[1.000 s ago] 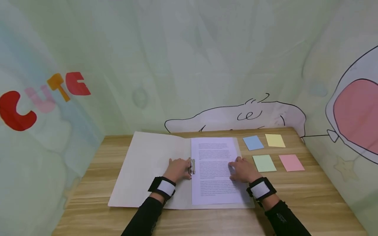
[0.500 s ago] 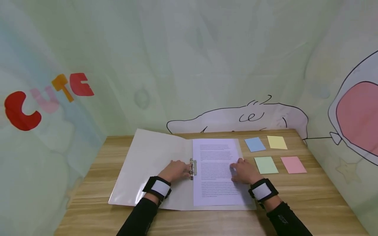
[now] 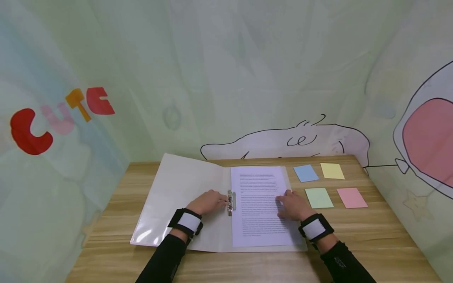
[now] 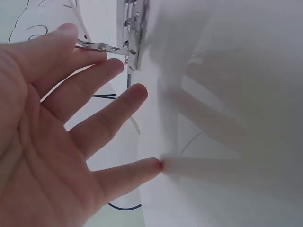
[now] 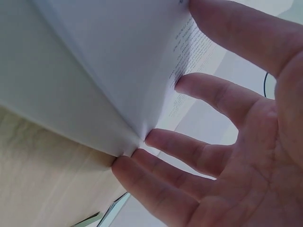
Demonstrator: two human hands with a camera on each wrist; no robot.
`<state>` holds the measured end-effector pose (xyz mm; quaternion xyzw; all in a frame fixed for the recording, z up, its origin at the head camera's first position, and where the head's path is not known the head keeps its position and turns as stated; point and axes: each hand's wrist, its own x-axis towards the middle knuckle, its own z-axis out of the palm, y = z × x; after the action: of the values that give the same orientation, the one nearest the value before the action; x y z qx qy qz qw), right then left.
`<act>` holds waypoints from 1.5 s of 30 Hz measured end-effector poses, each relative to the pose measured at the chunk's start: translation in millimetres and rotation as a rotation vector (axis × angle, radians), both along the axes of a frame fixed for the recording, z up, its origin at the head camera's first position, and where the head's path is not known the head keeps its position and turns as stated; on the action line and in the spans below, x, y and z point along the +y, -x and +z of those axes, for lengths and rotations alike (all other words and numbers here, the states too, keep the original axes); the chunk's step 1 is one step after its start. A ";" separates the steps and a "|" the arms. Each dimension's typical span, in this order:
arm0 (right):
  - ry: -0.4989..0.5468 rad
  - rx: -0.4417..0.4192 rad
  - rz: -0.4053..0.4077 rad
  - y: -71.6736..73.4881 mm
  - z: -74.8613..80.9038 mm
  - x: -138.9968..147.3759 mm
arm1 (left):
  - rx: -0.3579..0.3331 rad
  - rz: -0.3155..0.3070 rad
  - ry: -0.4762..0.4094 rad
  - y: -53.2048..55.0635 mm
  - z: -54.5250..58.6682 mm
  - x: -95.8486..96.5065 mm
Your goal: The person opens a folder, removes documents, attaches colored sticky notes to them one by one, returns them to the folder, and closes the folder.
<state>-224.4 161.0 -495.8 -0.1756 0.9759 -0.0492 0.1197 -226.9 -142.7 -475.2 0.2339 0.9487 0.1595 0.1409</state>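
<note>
A white folder [image 3: 185,177] lies spread on the table, with printed paper [image 3: 260,228] on its right side. Along the inner spine sits a metal clip [image 3: 230,202]. Beside it, my left hand [image 3: 207,202] has its fingers spread; the left wrist view shows the little fingertip on the folder's white surface and a metal lever [image 4: 102,47] of the clip reaching toward the thumb and index finger. My right hand [image 3: 295,205] rests on the paper's right edge. In the right wrist view its extended fingertips [image 5: 151,137] press on paper and folder edge.
Right of the folder lie blue [image 3: 306,173], yellow [image 3: 332,171], green [image 3: 319,198] and pink [image 3: 352,197] paper squares. A printed cloth backdrop [image 3: 226,78] stands behind the wooden table [image 3: 382,243] and along its sides.
My left hand has shifted left, and more of the metal clip shows. The folder's left cover now stands slightly more raised. My right hand has stayed on the paper.
</note>
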 end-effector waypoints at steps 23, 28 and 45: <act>-0.011 -0.002 -0.018 0.2 -6.4 0.0 | 0.072 0.183 -0.174 18.4 2.9 12.2; -0.006 -0.008 -0.017 -0.5 -5.2 -1.1 | 0.152 0.240 -0.220 20.8 -2.3 13.8; 0.007 0.017 -0.013 -1.3 -4.2 -1.2 | 0.351 0.377 -0.202 37.4 -12.3 30.8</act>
<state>-223.1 159.7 -500.0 -0.1700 0.9778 -0.0519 0.1105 -264.3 -111.9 -487.5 0.0901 0.9647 0.2336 -0.0817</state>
